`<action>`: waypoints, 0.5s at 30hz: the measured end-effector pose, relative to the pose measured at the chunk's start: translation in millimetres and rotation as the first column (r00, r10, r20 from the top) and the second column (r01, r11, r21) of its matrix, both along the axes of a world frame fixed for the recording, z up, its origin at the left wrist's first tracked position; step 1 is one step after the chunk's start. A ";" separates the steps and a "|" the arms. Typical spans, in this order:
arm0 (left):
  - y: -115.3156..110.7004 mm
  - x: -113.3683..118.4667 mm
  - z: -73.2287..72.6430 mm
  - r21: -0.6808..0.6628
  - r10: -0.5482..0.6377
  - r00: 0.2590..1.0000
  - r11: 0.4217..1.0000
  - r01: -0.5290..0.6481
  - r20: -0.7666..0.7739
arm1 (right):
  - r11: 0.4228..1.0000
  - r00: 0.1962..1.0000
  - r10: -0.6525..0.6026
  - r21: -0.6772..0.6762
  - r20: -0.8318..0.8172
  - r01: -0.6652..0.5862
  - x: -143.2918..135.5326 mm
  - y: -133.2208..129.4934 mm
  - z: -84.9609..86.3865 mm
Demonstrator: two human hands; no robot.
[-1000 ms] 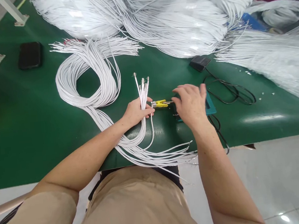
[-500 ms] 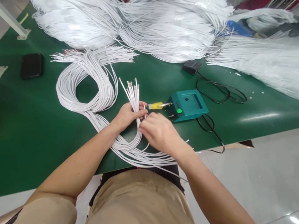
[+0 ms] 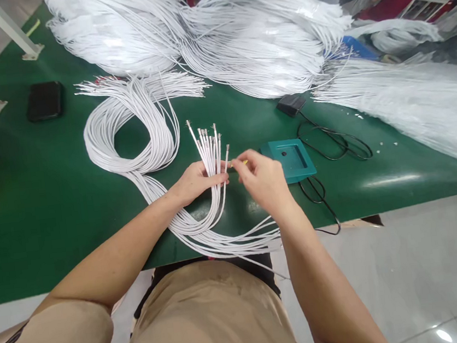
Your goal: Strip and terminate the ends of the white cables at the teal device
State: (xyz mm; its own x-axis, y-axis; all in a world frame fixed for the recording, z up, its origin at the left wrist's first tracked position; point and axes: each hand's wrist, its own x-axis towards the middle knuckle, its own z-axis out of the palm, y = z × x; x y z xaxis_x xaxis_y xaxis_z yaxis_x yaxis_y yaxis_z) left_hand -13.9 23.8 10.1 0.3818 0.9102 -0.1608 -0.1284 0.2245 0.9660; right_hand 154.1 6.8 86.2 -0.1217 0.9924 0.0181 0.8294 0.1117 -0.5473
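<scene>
Head view: left hand (image 3: 194,183) has its fingers closed around a bundle of thin white cables with metal-tipped ends (image 3: 211,162), tips fanned up beyond the fingers, tails curving back toward the body over the green bench (image 3: 52,213). Right hand (image 3: 263,181) just right of the bundle, thumb and index narrow, at a small yellow part (image 3: 245,162); can't tell if they grip anything. Teal box with recessed top (image 3: 295,158) just right of those fingers. Looped white cable coil (image 3: 164,135) beyond the left fingers, off to their left.
</scene>
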 end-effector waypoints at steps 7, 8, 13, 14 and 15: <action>-3.7 7.3 5.9 -0.028 0.082 0.979 0.997 -0.078 0.185 | 0.996 0.820 -0.016 -0.081 -0.573 -0.037 -4.9 27.7 -25.1; -3.7 7.7 6.7 -0.032 0.116 0.973 0.993 -0.112 0.200 | 0.995 0.806 -0.018 -0.089 -0.592 -0.044 -6.5 25.2 -27.2; -3.3 6.5 9.6 0.077 0.208 0.977 0.974 -0.211 0.049 | 0.998 0.807 -0.020 -0.056 -0.590 -0.017 -13.1 15.6 -30.0; -3.4 6.2 10.1 0.095 0.212 0.977 0.972 -0.213 0.019 | 0.999 0.807 -0.030 -0.045 -0.589 0.004 -13.9 15.1 -30.1; -3.6 6.0 10.5 0.108 0.214 0.977 0.971 -0.213 -0.005 | 0.999 0.802 -0.042 -0.040 -0.596 0.023 -14.4 15.0 -30.2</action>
